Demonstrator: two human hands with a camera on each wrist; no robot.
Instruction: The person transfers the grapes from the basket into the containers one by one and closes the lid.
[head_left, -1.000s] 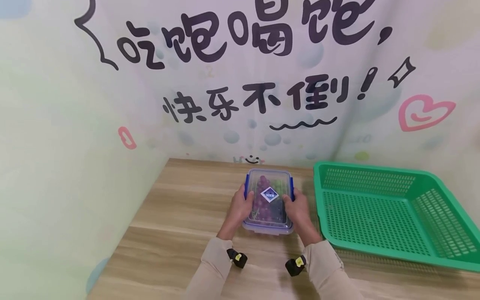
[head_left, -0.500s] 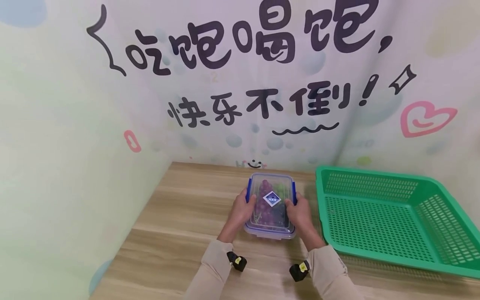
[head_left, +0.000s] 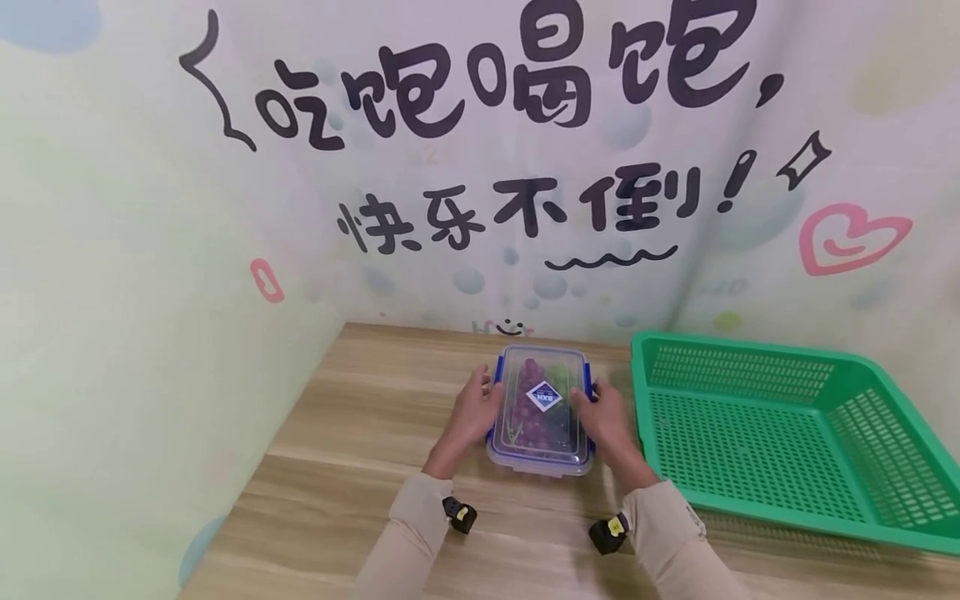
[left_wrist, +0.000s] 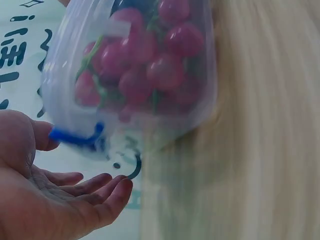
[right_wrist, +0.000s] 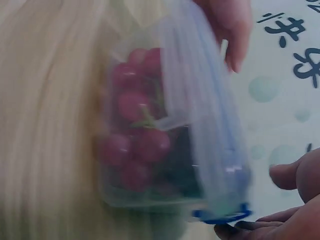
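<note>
A clear plastic food container (head_left: 540, 461) with a lid and blue side clips stands on the wooden table. Through its walls show red-purple grapes (left_wrist: 165, 72) on green stems, something green, and a dark lump (right_wrist: 181, 167). A blue and white diamond label (head_left: 543, 396) sits on the lid. My left hand (head_left: 474, 412) is just off the left side, fingers spread and loosely bent beside the blue clip (left_wrist: 77, 136). On the opposite side, my right hand (head_left: 606, 421) has its thumb and fingers apart near the other clip (right_wrist: 222, 214), holding nothing.
To the right of the container stands a green perforated plastic basket (head_left: 757, 442). A printed wall cloth (head_left: 420, 283) with black lettering rises behind the wooden table (head_left: 322, 467), and it also runs along the left side.
Both hands have let go of the container and drawn slightly outward from its sides. The container stays in place on the table; the head view has shifted a little.
</note>
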